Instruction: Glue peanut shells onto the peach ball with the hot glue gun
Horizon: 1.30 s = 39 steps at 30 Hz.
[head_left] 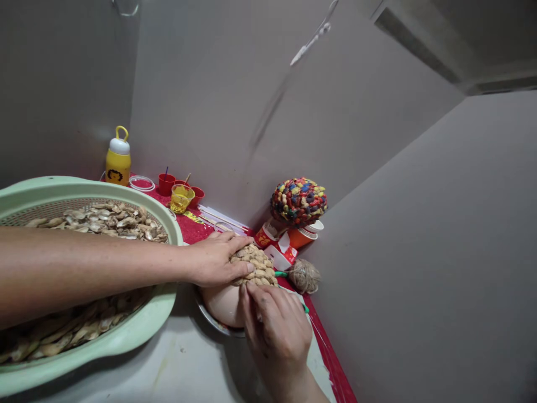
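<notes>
A pale round ball [224,305] rests in a metal dish [210,320], its top covered with glued peanut shells [255,263]. My left hand [213,258] lies over the shell-covered top, fingers curved and pressing on it. My right hand [274,324] comes from below; its fingertips are pinched against the lower edge of the shell layer. Whether a loose shell sits under those fingertips is hidden.
A green basket [138,327] of peanut shells sits at the left under my forearm. Behind are a yellow bottle [118,159], red cups [166,183], a yellow-filled cup [182,197], a multicoloured ball [298,201] on paper cups, a twine ball [304,275] and white sticks [222,217]. Grey walls close in.
</notes>
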{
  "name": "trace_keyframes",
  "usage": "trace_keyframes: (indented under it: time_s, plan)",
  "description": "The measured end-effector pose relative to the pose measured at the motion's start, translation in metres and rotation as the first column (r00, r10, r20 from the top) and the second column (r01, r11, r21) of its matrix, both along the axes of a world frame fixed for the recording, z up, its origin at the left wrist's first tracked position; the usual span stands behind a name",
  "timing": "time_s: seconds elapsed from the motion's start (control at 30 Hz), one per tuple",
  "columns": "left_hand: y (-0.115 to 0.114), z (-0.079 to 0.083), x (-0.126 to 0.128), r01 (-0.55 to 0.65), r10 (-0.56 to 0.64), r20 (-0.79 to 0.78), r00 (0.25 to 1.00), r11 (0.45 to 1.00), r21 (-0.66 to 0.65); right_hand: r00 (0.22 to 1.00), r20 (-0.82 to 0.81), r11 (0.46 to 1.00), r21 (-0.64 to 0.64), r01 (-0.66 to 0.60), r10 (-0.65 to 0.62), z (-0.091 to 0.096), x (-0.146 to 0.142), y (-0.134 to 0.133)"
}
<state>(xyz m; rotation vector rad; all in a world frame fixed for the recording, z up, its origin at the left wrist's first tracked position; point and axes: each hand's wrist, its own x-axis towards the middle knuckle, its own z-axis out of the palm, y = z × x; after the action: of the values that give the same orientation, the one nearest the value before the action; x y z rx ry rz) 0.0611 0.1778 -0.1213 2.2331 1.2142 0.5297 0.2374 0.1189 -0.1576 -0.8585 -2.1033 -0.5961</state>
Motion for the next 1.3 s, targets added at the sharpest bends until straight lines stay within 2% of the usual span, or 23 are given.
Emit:
trace_keyframes:
  time_s: [0.2, 0.4, 0.53, 0.83, 1.3]
  plan:
    - [-0.001, 0.005, -0.001, -0.002, 0.002, -0.025, 1.000, 1.000, -0.017, 0.992, -0.028, 0.991, -0.035, -0.127, 0.126, 0.005, 0.018, -0.008]
    - [0.002, 0.001, -0.001, 0.026, -0.026, 0.007, 1.000, 1.000, -0.017, 0.993, -0.029, 0.987, -0.112, -0.118, 0.116, 0.004, 0.035, -0.021]
    - [0.003, -0.002, 0.000, 0.025, -0.025, 0.039, 0.999, 1.000, -0.013, 0.991, -0.056, 0.991, -0.046, -0.126, 0.124, 0.003, 0.028, -0.017]
    - [-0.001, 0.003, 0.000, 0.024, -0.023, 0.034, 0.999, 1.000, -0.018, 0.998, -0.037, 0.998, 0.030, -0.058, 0.060, 0.004, 0.011, -0.006]
    - [0.003, -0.008, 0.002, 0.007, -0.007, 0.040, 0.999, 1.000, 0.005, 0.995, -0.049, 0.996, -0.032, -0.083, 0.081, 0.006, 0.005, -0.006]
